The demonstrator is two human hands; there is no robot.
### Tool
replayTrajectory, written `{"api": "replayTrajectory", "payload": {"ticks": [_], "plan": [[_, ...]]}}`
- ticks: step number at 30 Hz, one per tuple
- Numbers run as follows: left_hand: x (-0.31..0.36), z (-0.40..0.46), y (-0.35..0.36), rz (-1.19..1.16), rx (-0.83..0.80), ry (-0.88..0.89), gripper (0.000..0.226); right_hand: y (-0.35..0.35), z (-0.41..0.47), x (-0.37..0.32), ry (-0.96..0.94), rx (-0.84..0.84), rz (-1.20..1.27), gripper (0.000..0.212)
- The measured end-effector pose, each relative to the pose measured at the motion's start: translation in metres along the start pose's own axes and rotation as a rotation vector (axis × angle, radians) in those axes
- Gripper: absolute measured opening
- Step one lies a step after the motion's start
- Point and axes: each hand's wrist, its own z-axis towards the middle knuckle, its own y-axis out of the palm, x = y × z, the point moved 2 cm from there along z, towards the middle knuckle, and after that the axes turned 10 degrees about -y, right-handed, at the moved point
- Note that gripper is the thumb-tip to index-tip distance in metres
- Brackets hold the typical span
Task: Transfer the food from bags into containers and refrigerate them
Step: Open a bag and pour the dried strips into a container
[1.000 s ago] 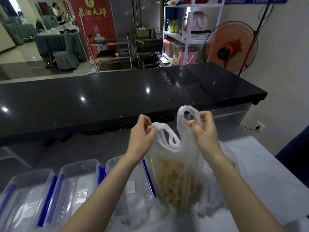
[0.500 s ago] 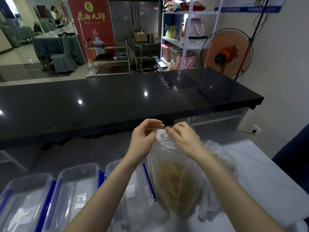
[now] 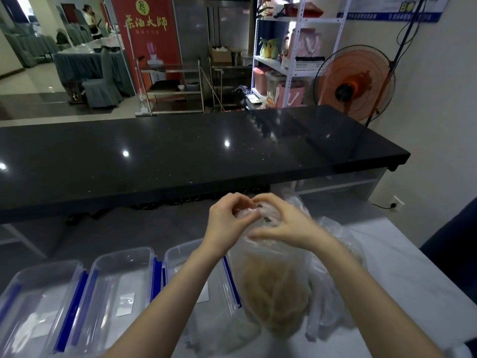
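Observation:
A clear plastic bag (image 3: pixel 273 290) of pale yellow noodle-like food stands on the white table, just right of the containers. My left hand (image 3: pixel 227 223) and my right hand (image 3: pixel 286 226) are together at the bag's top, both pinching its bunched handles. Three clear plastic containers with blue clips lie in a row on the table: the left one (image 3: pixel 28 306), the middle one (image 3: pixel 116 288) and the right one (image 3: pixel 185 262), which my left forearm partly hides. All three look empty apart from a white label on the bottom.
More crumpled clear bags (image 3: pixel 335 280) lie behind and right of the food bag. A long black counter (image 3: pixel 180 156) runs across just beyond the table. An orange fan (image 3: pixel 356 83) and a white shelf unit (image 3: pixel 289 52) stand at the back right.
My hands held the bag's two handle loops apart and raised; they have come together and lower, bunching the handles at the bag's top. The camera has tilted slightly.

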Motion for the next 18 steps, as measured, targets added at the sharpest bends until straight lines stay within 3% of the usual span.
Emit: {"api": "replayTrajectory", "payload": {"ticks": [2,4,6,12,15,18], "plan": [[-0.005,0.0,-0.002,-0.007,-0.001,-0.024,0.015,0.0,-0.004,0.01,0.015,-0.028,-0.167,0.052],[-0.009,-0.004,-0.002,0.043,-0.007,0.005,0.014,-0.004,-0.004,0.019,0.062,0.144,-0.251,0.023],[-0.015,-0.011,-0.002,0.084,-0.01,0.033,0.021,-0.008,-0.005,0.027,0.104,0.289,-0.259,0.022],[-0.039,-0.038,0.029,0.239,-0.316,-0.146,0.054,-0.004,-0.004,0.027,0.114,0.296,-0.098,0.013],[-0.049,-0.044,0.039,0.223,-0.273,-0.226,0.038,-0.005,-0.007,0.031,0.122,0.329,-0.116,0.011],[-0.055,-0.044,0.036,0.166,-0.222,-0.247,0.022,-0.004,-0.011,0.041,0.134,0.264,-0.178,0.033]]}}
